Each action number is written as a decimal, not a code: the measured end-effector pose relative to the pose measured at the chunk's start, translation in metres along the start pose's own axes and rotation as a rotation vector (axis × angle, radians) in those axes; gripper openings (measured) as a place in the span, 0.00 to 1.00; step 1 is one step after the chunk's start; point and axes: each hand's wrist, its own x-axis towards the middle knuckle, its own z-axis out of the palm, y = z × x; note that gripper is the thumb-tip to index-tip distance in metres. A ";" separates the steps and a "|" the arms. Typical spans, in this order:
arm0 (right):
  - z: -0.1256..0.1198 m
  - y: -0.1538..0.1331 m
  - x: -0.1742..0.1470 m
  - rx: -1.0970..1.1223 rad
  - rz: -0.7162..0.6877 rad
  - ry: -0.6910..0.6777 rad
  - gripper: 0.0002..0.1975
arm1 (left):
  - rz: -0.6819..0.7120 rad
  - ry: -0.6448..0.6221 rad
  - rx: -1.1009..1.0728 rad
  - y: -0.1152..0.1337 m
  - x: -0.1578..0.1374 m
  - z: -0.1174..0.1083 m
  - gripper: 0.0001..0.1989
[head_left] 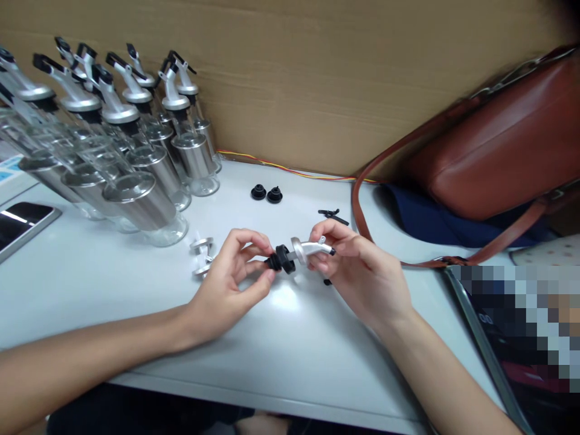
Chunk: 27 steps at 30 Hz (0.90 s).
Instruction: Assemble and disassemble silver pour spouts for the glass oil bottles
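Observation:
My left hand (pixel 240 275) pinches a black ribbed stopper (pixel 281 260) between thumb and fingers. Facing it, my right hand (pixel 357 260) grips a silver pour spout (pixel 312 249) with a dark tip pointing right. The spout's round flange is close against the stopper's wide end, with a narrow grey stem between them. Partly behind my left hand lie silver spout parts (pixel 202 246). Small black levers (pixel 333 215) rest just beyond my right hand. Two more black stoppers (pixel 266 193) sit farther back on the table.
Several glass bottles with metal sleeves and fitted spouts (pixel 145 199) crowd the left side. A phone (pixel 27 220) lies at the left edge. At right stand a brown leather bag (pixel 507 145) with a looping strap and a dark-edged item (pixel 484 338). Cardboard (pixel 299 78) walls the back.

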 end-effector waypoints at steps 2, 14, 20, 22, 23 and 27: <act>0.000 0.000 0.001 -0.019 -0.009 -0.009 0.08 | -0.008 -0.007 0.004 0.000 0.000 -0.001 0.14; -0.001 0.005 0.000 -0.118 -0.071 -0.057 0.08 | -0.001 0.036 -0.021 0.002 0.004 -0.003 0.11; -0.002 0.004 -0.001 -0.131 -0.094 -0.080 0.05 | 0.000 0.030 0.033 0.004 0.005 -0.004 0.09; -0.003 0.005 0.000 -0.152 -0.114 -0.056 0.05 | 0.017 0.027 0.033 0.004 0.005 -0.003 0.10; -0.003 0.005 0.000 -0.161 -0.124 -0.049 0.05 | 0.026 0.023 0.028 0.004 0.005 -0.003 0.10; -0.006 0.009 0.001 -0.221 -0.170 -0.077 0.04 | 0.038 -0.003 0.030 0.003 0.003 -0.004 0.11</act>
